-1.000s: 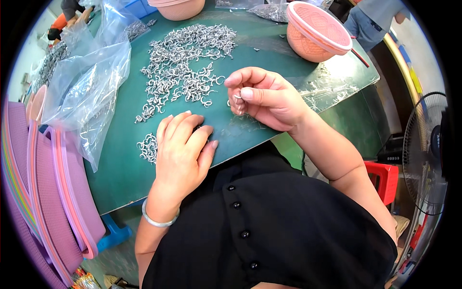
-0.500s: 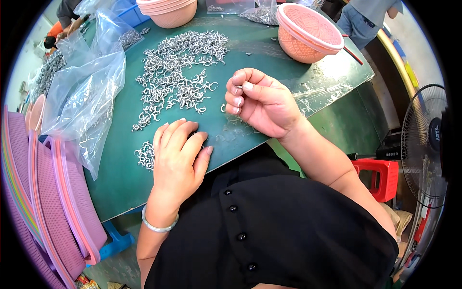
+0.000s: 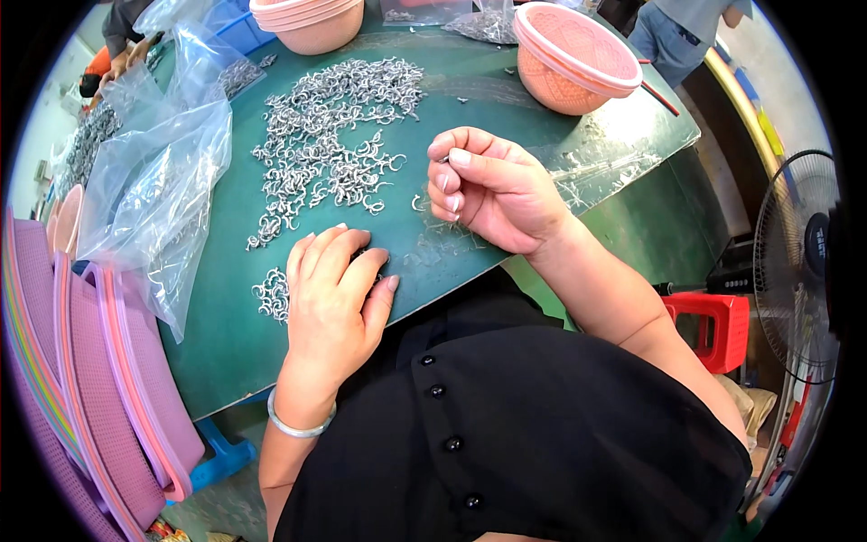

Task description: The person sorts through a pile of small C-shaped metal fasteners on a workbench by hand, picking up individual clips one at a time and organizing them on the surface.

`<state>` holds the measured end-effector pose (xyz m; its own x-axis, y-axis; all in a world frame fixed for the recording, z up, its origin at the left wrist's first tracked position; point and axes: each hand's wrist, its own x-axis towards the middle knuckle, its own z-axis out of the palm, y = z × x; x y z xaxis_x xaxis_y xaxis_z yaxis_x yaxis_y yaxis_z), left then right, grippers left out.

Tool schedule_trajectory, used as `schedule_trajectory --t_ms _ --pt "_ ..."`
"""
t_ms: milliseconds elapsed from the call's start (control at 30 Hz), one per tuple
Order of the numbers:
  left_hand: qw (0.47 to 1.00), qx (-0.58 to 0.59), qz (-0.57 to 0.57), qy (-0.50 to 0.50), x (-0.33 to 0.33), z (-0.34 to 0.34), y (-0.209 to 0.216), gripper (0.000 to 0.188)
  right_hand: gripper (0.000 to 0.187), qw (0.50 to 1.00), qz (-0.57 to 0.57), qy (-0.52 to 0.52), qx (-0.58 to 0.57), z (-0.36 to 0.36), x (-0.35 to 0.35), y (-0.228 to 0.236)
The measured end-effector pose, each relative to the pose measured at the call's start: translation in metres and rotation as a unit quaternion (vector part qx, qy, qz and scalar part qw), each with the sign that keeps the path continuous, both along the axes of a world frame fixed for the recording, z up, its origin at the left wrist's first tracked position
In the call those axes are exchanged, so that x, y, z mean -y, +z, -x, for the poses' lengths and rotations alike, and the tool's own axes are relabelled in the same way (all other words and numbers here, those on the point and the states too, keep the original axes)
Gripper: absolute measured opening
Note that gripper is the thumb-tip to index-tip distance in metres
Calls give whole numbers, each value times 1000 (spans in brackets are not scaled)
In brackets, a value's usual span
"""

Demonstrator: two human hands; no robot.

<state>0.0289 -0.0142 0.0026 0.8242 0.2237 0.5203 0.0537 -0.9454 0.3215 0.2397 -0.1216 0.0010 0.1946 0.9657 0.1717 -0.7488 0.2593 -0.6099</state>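
Note:
A spread of small silvery curved metal pieces [image 3: 316, 154] covers the middle of the green table. My left hand [image 3: 336, 285] lies palm down near the table's front edge, fingers stretched and slightly bent. It partly covers a smaller heap of the same pieces [image 3: 271, 295]; what is beneath the palm stays hidden. To the right, my right hand [image 3: 497, 185] is raised above the table with thumb and forefinger pinched together. A small metal piece [image 3: 444, 159] shows between them, mostly covered by the fingers. One loose curved piece [image 3: 418, 202] lies on the table beside that hand.
Clear plastic bags [image 3: 163, 172] lie at left, beside purple baskets [image 3: 135, 361]. Pink bowl-shaped baskets [image 3: 573, 63] stand at the far side. A red stool [image 3: 713, 325] and a fan [image 3: 799, 262] are at right. Other people [image 3: 673, 41] are beyond the table.
My right thumb and fingers have shifted slightly around the small metal piece. The left hand stays nearly still. At far left, another person's hands have moved.

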Motion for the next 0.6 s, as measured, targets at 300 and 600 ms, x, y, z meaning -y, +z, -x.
schedule_trajectory --t_ms 300,600 --pt "1000 -4 -2 -1 0 0 1 23 19 999 46 1 -1 -1 4 1" --pt "1000 -6 1 0 0 0 1 23 20 997 73 -10 12 1 4 2"
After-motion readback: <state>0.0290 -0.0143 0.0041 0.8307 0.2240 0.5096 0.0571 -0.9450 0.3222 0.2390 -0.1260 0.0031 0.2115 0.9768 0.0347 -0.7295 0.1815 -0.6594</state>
